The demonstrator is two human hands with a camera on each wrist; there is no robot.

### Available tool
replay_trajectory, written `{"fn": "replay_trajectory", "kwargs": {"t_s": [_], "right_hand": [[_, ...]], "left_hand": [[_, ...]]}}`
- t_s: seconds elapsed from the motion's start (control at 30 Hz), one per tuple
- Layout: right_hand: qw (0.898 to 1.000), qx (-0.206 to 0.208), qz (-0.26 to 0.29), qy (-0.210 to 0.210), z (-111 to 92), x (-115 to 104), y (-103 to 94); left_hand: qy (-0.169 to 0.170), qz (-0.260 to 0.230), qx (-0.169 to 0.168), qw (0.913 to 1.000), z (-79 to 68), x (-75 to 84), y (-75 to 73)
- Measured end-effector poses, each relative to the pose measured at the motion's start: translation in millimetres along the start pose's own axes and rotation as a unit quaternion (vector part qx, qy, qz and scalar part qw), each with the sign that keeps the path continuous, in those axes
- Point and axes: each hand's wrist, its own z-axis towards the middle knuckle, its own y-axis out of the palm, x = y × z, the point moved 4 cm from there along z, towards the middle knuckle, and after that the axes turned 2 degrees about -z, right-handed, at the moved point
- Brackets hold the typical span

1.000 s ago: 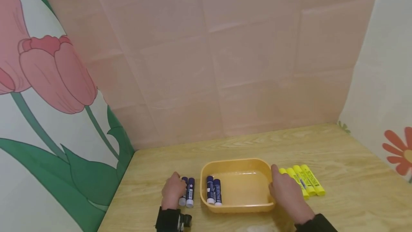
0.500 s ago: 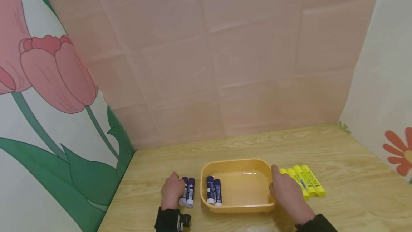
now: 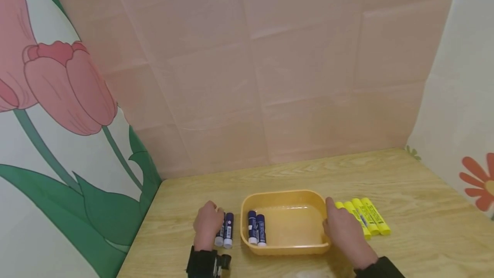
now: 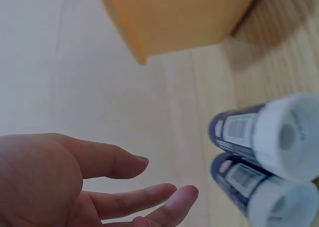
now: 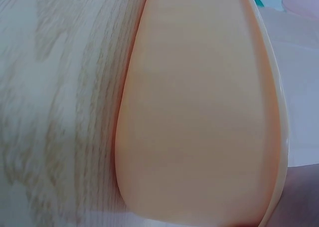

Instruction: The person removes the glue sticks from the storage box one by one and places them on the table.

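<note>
Two navy glue sticks with white bases (image 3: 228, 231) lie side by side on the table, left of a yellow-orange tray (image 3: 289, 250). Beside them hovers my left hand (image 3: 208, 222), covering part of the nearer one. In the left wrist view its thumb and fingers are apart, with a gap to the glue sticks (image 4: 239, 129). My right hand (image 3: 345, 230) grips the tray's right rim, thumb on the inner side. Only a blurred bit of that hand (image 5: 305, 199) shows past the rim in the right wrist view. Two more navy glue sticks (image 3: 256, 228) lie inside the tray, at its left end.
Several yellow stick-shaped tubes (image 3: 369, 216) lie in a row right of the tray, partly behind my right hand. A pink sheet (image 3: 254, 76) hangs at the table's back edge. Flower-printed panels (image 3: 69, 89) stand at both sides.
My left hand has shifted slightly forward and right, with its fingers now over the top of the nearer glue stick. Right hand and tray stay put.
</note>
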Motion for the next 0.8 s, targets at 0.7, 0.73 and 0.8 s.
{"fn": "replay_trajectory", "kwargs": {"t_s": [0.7, 0.73, 0.8], "right_hand": [[1.0, 0.011, 0.008, -0.007, -1, 1, 0.9], [1.0, 0.008, 0.008, -0.004, -1, 1, 1.0], [1.0, 0.001, 0.009, 0.003, 0, 1, 1.5]], "left_hand": [[0.055, -0.049, -0.054, 0.9958, -37.7, 73.5, 7.4], [0.061, -0.048, -0.06, 0.9952, -38.7, 76.0, 10.7], [0.074, -0.052, -0.073, 0.9933, -41.1, 80.2, 17.0]]}}
